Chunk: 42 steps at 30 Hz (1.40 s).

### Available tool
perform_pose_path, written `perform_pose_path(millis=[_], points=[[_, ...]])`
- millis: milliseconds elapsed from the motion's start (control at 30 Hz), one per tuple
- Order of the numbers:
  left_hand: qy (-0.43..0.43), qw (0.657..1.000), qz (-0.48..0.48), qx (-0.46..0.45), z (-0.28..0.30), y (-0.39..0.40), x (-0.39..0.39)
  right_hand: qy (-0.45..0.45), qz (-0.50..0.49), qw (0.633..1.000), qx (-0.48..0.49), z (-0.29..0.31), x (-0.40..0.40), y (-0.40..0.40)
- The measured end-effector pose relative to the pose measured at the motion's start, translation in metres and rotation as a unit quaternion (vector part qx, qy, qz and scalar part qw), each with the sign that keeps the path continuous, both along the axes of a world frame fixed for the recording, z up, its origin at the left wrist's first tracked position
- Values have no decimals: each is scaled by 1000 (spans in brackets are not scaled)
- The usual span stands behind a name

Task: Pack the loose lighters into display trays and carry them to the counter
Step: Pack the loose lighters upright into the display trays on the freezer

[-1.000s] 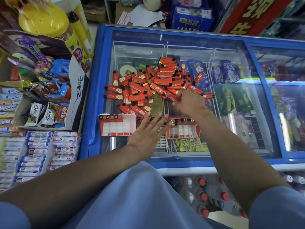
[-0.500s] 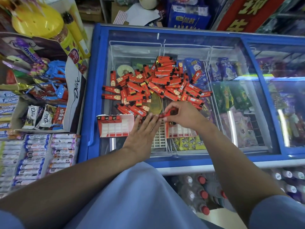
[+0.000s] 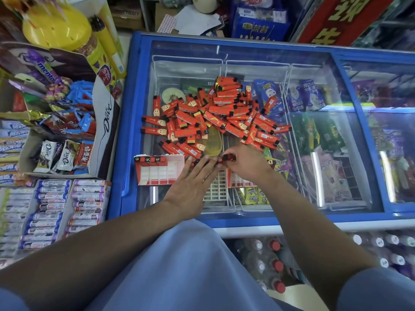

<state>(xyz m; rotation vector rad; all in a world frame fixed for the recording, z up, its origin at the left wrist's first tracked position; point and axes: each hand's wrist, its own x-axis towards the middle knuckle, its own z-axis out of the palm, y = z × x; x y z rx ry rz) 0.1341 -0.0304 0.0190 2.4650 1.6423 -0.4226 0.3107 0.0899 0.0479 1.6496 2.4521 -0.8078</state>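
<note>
Nearest, the left hand lies flat with straight fingers on the glass lid of the freezer, its fingertips touching a lighter. The right hand pinches this lighter in its grip, just above the right tray, which it partly hides. The left tray stands beside the left hand with four lighters in its far row. Farther on the glass lies the pile of loose lighters.

In front of me is a blue freezer with a glass lid. On the glass lie a pile of red lighters and 2 trays.
</note>
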Motion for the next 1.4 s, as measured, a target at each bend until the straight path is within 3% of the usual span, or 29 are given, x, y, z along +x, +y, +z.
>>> perform_pose_path(millis=[300,700,833,967,1133,1267,1400], points=[[-1,1000,6,-10,3,0,0,19,-22,999,21,-4,2,-9],[4,1000,3,-8,4,0,0,-29,-42,999,19,-12,-8,-12],[2,1000,4,-12,2,0,0,25,-23,994,-102,10,-3,-6],[-5,1000,9,-14,1,0,1,79,-111,978,-161,33,18,28],[-2,1000,11,-11,1,-1,2,-102,-74,983,-130,7,20,61],[-2,1000,9,-11,2,-1,1,-194,-27,974,-114,-29,8,73],[-3,1000,8,-14,3,-1,0,-287,61,954,-66,-20,-10,73]])
